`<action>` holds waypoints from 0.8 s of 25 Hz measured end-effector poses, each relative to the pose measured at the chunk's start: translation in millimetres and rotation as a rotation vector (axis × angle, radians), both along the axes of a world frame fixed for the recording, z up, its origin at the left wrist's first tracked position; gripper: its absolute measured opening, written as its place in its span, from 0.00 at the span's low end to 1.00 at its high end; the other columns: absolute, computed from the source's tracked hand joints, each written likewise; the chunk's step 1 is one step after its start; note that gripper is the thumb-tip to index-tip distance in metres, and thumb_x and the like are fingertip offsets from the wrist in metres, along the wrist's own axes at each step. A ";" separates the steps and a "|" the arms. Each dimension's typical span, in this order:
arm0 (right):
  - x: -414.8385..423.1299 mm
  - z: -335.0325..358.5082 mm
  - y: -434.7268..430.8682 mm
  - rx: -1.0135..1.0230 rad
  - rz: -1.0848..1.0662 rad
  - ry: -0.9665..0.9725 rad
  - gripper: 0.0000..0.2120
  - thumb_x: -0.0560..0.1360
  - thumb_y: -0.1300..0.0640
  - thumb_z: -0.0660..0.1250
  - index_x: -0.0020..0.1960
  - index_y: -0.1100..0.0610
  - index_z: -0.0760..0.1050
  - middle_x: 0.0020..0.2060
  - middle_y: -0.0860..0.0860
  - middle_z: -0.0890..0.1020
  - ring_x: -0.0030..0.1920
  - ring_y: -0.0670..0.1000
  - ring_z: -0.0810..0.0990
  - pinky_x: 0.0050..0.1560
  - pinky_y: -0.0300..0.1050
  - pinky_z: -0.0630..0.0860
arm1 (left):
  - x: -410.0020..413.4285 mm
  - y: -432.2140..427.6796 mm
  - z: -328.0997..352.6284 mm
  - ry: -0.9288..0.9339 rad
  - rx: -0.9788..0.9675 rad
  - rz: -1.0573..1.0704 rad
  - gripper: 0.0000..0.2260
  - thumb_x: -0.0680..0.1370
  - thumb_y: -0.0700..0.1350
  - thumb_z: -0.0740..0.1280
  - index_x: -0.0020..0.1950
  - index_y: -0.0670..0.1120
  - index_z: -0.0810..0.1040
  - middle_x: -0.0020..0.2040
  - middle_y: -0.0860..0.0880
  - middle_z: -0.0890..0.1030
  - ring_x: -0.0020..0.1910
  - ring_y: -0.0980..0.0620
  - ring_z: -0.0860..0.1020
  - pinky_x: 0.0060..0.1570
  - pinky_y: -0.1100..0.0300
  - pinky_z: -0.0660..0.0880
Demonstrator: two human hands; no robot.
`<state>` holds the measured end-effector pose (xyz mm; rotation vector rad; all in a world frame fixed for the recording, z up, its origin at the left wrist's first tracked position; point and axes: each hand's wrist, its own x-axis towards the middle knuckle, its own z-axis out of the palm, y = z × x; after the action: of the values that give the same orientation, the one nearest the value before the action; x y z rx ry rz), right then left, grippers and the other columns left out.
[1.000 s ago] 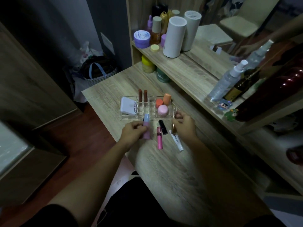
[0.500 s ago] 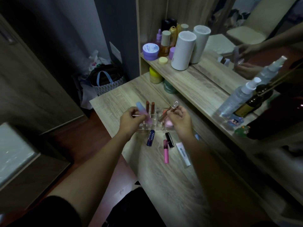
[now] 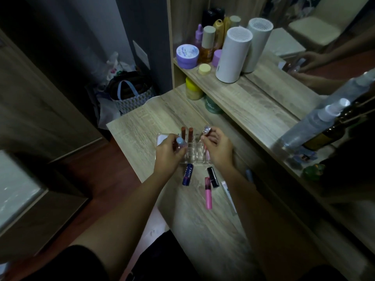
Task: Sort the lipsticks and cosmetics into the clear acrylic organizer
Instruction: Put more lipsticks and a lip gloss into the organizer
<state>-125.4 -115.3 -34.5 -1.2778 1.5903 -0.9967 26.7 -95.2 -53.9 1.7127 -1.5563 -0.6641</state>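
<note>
The clear acrylic organizer [image 3: 195,156] stands on the wooden desk, partly hidden by both hands. Two brown lipsticks [image 3: 187,133] stand upright in its back slots; a white compact [image 3: 161,138] sits at its left end. My left hand [image 3: 169,154] holds a pink tube with a light-blue cap [image 3: 180,142] upright over the organizer's left slots. My right hand [image 3: 218,148] grips a clear-capped lip gloss [image 3: 206,132] over the right slots. On the desk in front lie a dark blue lip balm [image 3: 187,174], a black lipstick [image 3: 213,177], a pink lip gloss [image 3: 208,195] and a white tube [image 3: 229,196].
A raised shelf [image 3: 253,102] behind carries a white cylinder [image 3: 233,54], jars and bottles, with spray bottles [image 3: 316,126] at the right and a mirror behind. A yellow jar [image 3: 193,89] and a green jar [image 3: 212,106] sit under the shelf. Bags [image 3: 129,96] lie on the floor left.
Both hands lifted a tube each from the desk up to the organizer. The tubes now stand more upright over its slots. The camera view has shifted slightly.
</note>
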 end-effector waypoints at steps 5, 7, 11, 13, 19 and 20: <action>4.5 -5.3 -6.7 -0.022 0.033 0.095 0.14 0.74 0.63 0.67 0.60 0.59 0.74 0.52 0.52 0.80 0.46 0.39 0.76 0.44 0.27 0.72 | -7.4 2.4 4.4 -0.028 -0.037 0.048 0.08 0.72 0.38 0.70 0.50 0.39 0.78 0.42 0.49 0.75 0.39 0.53 0.75 0.41 0.55 0.77; 4.7 -7.7 -8.1 -0.013 0.029 0.119 0.14 0.74 0.64 0.67 0.59 0.60 0.74 0.52 0.53 0.81 0.43 0.35 0.75 0.44 0.27 0.73 | -8.2 6.8 3.9 -0.014 -0.048 0.058 0.07 0.72 0.38 0.70 0.49 0.38 0.78 0.41 0.52 0.72 0.38 0.53 0.74 0.40 0.54 0.77; 3.3 -5.8 -9.1 0.013 0.028 0.143 0.15 0.73 0.64 0.67 0.60 0.60 0.74 0.53 0.54 0.81 0.43 0.38 0.76 0.43 0.28 0.74 | -9.3 8.5 0.3 0.015 -0.048 0.079 0.07 0.73 0.37 0.70 0.49 0.39 0.78 0.40 0.55 0.71 0.38 0.54 0.73 0.40 0.53 0.77; 3.2 -3.7 -9.6 0.031 0.036 0.162 0.15 0.74 0.64 0.67 0.60 0.60 0.73 0.53 0.53 0.81 0.46 0.40 0.75 0.41 0.26 0.72 | -10.0 5.0 -1.4 0.021 -0.022 0.081 0.07 0.73 0.38 0.69 0.50 0.38 0.78 0.40 0.56 0.70 0.39 0.54 0.73 0.42 0.52 0.78; 0.1 -5.7 -12.7 0.049 0.071 0.193 0.14 0.74 0.63 0.67 0.60 0.59 0.74 0.54 0.54 0.81 0.49 0.42 0.77 0.45 0.30 0.74 | -9.9 -4.1 -13.4 -0.022 0.124 0.080 0.11 0.74 0.39 0.70 0.54 0.38 0.76 0.47 0.42 0.81 0.44 0.46 0.80 0.45 0.52 0.79; -0.7 -5.9 -13.2 0.047 0.073 0.192 0.14 0.74 0.63 0.67 0.60 0.59 0.74 0.54 0.55 0.82 0.49 0.43 0.77 0.48 0.32 0.76 | -10.3 -5.2 -15.0 -0.030 0.143 0.081 0.10 0.74 0.39 0.70 0.54 0.39 0.75 0.47 0.43 0.82 0.44 0.46 0.80 0.45 0.53 0.78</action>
<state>-126.1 -128.5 -40.4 -1.4239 1.6883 -0.8066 16.4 -100.4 -68.9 1.8888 -1.4818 -0.7270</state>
